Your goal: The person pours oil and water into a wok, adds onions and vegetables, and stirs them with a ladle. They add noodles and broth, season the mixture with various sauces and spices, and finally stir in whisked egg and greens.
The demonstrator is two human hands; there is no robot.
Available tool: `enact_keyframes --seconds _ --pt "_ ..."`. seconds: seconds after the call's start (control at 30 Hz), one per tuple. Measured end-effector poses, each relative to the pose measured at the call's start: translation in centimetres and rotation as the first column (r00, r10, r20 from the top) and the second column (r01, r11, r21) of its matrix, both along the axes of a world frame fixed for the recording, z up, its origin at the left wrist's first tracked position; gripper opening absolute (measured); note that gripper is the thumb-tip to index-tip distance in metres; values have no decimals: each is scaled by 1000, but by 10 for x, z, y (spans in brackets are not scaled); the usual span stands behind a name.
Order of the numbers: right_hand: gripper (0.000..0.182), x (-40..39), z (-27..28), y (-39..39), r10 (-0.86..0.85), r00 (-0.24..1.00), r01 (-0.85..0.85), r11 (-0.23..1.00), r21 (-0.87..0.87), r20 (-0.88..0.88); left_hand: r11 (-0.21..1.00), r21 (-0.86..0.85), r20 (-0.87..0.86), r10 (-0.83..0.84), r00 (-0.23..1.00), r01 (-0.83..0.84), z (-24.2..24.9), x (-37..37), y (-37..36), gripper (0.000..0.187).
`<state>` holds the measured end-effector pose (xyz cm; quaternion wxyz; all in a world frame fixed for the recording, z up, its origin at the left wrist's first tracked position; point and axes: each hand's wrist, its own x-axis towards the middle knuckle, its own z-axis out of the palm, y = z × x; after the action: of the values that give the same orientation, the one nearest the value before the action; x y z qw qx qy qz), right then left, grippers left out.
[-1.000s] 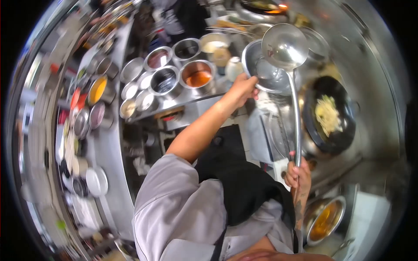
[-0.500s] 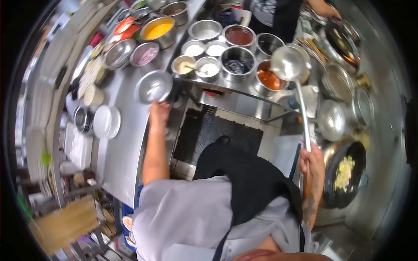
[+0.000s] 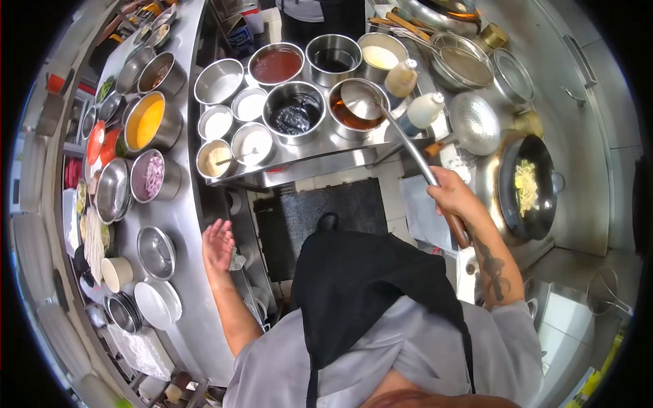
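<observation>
My right hand (image 3: 451, 194) is wrapped round the handle of a long steel ladle (image 3: 415, 146). Its bowl hangs over the mouth of a pot of reddish-brown liquid (image 3: 350, 124) and overlaps the liquid in this view. On the other side my left hand (image 3: 218, 245) is empty, palm up and fingers stretched out, beside the edge of the left counter. Nearest to it on that counter is a shiny metal bowl (image 3: 156, 253), apart from the fingers. A pot of dark sauce (image 3: 294, 112) stands left of the ladle's pot.
Noodles (image 3: 526, 187) lie in a black wok (image 3: 541, 217) at the right. A perforated strainer (image 3: 475, 124) and two squeeze bottles (image 3: 425, 112) are close to the ladle. Diced onion (image 3: 152, 175) and yellow liquid (image 3: 147, 121) fill pots on the left counter (image 3: 194, 319). Another person (image 3: 320, 13) stands at the back.
My left hand has come away from the metal bowl, which stays on the left counter. The ladle has gone down to the pot of reddish-brown liquid. My view has turned.
</observation>
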<state>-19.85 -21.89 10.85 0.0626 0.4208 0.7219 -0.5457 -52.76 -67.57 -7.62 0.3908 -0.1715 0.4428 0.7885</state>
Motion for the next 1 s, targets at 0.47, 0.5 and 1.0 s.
enact_keyframes --seconds 0.47,0.5,1.0 --pt "17 -5 27 -2 -423 904 308 748 -588 -64 882 -322 23 -356 934 344 -35 17 40 43" --pt "19 0 32 -5 -484 871 316 687 -654 -87 871 -334 24 -375 927 361 -36 17 42 43" --pt "56 193 62 -8 -881 214 -305 350 -886 -422 492 -413 -40 -850 525 766 -4 99 196 39"
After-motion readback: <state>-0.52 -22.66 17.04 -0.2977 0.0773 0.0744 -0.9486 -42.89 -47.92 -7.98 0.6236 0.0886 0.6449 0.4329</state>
